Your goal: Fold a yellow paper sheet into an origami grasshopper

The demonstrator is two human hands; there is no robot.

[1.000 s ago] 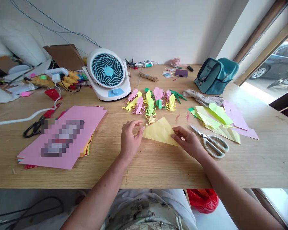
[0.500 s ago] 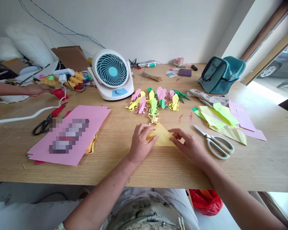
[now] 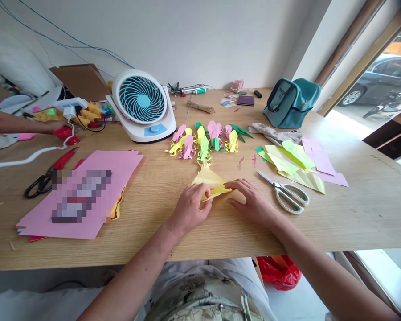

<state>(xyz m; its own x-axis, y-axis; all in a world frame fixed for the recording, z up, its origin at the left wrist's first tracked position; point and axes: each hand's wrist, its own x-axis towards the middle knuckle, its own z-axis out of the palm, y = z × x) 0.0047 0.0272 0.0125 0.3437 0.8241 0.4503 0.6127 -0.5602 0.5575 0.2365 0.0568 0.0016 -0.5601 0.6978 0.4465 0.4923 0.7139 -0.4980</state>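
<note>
A yellow sheet of paper point(image 3: 211, 179), partly folded up into a triangular shape, lies on the wooden table near its front. My left hand point(image 3: 193, 206) pinches the paper's lower left edge between thumb and fingers. At the right corner, my right hand point(image 3: 249, 198) touches the paper with its fingertips, thumb apart from the fingers. Just beyond stand several folded paper figures point(image 3: 203, 148) in yellow, pink and green. White-handled scissors point(image 3: 291, 199) lie open to the right of my right hand.
Pink sheets point(image 3: 120, 167) are stacked at left beside black-and-red scissors point(image 3: 42, 183). A fan point(image 3: 142, 100) stands behind. Cut paper point(image 3: 307, 180) and a teal bag point(image 3: 289, 104) are at right. Another person's hand point(image 3: 55, 127) holds something red at far left.
The yellow paper's lower part has been lifted and folded, and my right thumb has come off it. The view has shifted to the right. The other person's hand has closed over the red thing.
</note>
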